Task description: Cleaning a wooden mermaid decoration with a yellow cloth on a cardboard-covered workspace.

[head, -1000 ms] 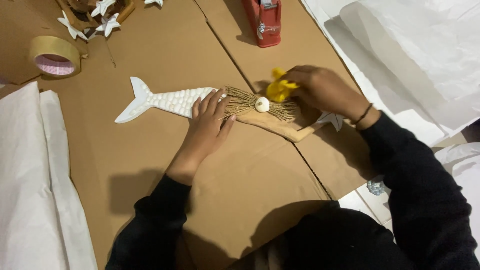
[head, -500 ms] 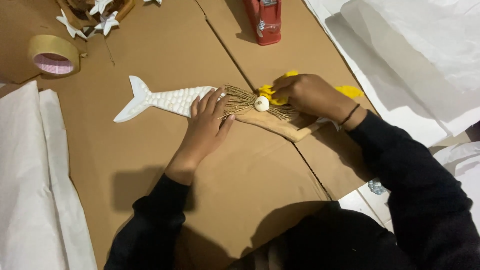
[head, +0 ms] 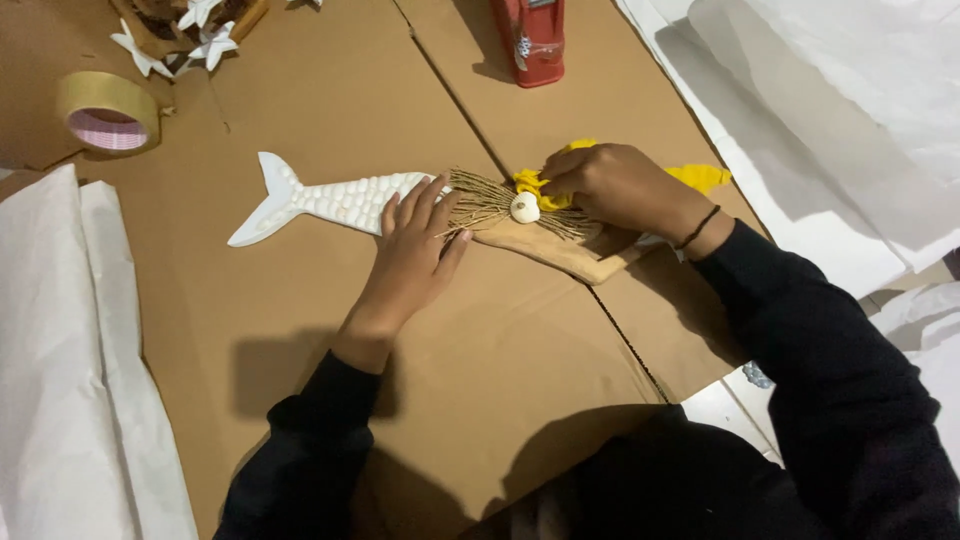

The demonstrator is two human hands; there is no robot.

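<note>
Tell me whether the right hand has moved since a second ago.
Yes. The right hand, with the yellow cloth, has slid left along the mermaid figure, from past the white shell to right beside it.

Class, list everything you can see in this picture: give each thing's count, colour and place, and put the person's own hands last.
mermaid figure: one, white tail, tan wooden body, straw hair, centre of cardboard
yellow cloth: one, under right hand
small shell: one, white, on the straw hair
tape roll: one, tan, upper left
red container: one, top centre
starfish shapes: several, white, top left
cardboard sheets: brown, covering surface
white paper: sheets, both sides
left hand: pressing figure
right hand: gripping cloth
</note>
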